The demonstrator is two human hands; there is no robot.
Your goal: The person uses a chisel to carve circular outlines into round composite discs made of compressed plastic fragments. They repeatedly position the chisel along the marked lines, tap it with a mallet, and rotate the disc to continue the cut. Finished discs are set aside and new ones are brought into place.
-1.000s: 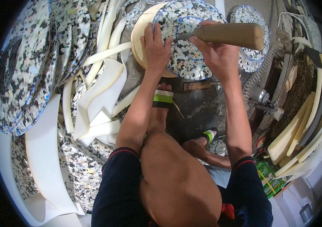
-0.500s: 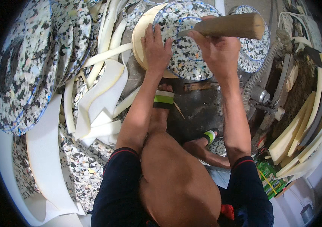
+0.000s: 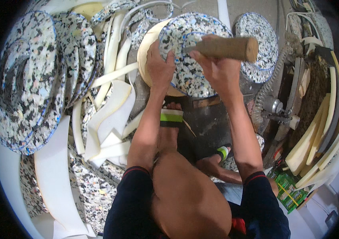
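A round speckled foam disc point(image 3: 191, 81), black, white and grey with blue around its edge, lies on a pale round board point(image 3: 143, 53) in front of me. Its near left edge is under my left hand point(image 3: 161, 68), which lies there with the thumb apart from the fingers. My right hand point(image 3: 222, 73) grips a knife with a thick wooden handle point(image 3: 228, 49). Its short visible blade points left, over a blue curved line on the foam. Whether the tip enters the foam I cannot tell.
Speckled foam discs point(image 3: 38, 75) are piled at the left, beside white foam offcuts point(image 3: 110, 105). Another foam disc point(image 3: 259, 44) lies at the back right. A coiled hose point(image 3: 258, 104) runs by a metal fitting point(image 3: 273, 104). Cream foam strips point(image 3: 312, 137) stand at the right.
In the picture, the foam disc and both hands sit slightly lower, as the whole view has shifted. My right hand has moved left with the knife, relative to the disc.
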